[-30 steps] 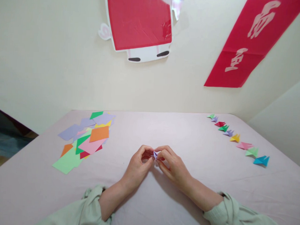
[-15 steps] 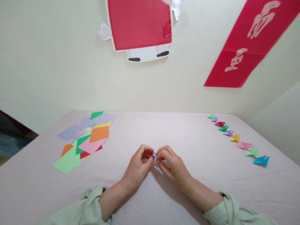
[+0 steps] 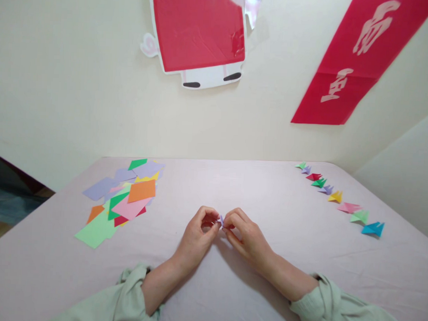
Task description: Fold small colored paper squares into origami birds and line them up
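Note:
My left hand [image 3: 197, 238] and my right hand [image 3: 246, 236] meet at the middle of the pale pink table [image 3: 258, 285]. Both pinch one small folded piece of purple paper [image 3: 221, 220] between thumb and fingertips; only a sliver of it shows between them. Both hands rest just above the table surface. Light green sleeves cover both forearms.
A loose heap of coloured paper squares [image 3: 122, 199] lies at the left of the table. A row of several small folded paper shapes [image 3: 340, 198] runs along the right side, ending with a blue folded shape [image 3: 373, 228]. Red posters hang on the cream wall behind.
Less of the purple paper shows between the fingertips than a second ago. The hands have barely shifted.

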`<state>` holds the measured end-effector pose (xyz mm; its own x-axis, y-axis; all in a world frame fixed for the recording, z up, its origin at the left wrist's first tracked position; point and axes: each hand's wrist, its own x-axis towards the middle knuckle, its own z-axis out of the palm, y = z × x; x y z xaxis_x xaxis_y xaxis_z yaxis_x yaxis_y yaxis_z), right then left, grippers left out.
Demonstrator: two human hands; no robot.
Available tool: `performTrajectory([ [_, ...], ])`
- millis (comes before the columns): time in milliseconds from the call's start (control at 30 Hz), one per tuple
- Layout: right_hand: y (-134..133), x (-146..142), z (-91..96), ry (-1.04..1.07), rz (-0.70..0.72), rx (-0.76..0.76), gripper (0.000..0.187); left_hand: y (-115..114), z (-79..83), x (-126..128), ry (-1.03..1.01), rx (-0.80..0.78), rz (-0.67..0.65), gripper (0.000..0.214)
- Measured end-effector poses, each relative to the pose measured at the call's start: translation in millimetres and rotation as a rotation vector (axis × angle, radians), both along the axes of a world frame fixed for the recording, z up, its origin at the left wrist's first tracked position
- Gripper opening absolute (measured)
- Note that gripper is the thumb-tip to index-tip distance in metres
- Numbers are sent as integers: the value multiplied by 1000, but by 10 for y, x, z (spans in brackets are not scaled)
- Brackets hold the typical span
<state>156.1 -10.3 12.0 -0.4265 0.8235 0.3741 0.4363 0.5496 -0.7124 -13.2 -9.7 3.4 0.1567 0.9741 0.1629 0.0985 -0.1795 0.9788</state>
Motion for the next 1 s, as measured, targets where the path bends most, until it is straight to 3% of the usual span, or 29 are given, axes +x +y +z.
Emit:
performTrajectory([
  [200, -4, 5, -5, -3, -6, 1, 17, -6, 18, -11, 54, 18, -1, 14],
  [567, 5, 6, -26, 28, 5, 3, 17, 6, 37, -2, 46, 9, 6, 4],
  [1000, 26, -11, -32, 147, -69, -185, 8, 10, 1, -21, 96, -1, -52, 8],
])
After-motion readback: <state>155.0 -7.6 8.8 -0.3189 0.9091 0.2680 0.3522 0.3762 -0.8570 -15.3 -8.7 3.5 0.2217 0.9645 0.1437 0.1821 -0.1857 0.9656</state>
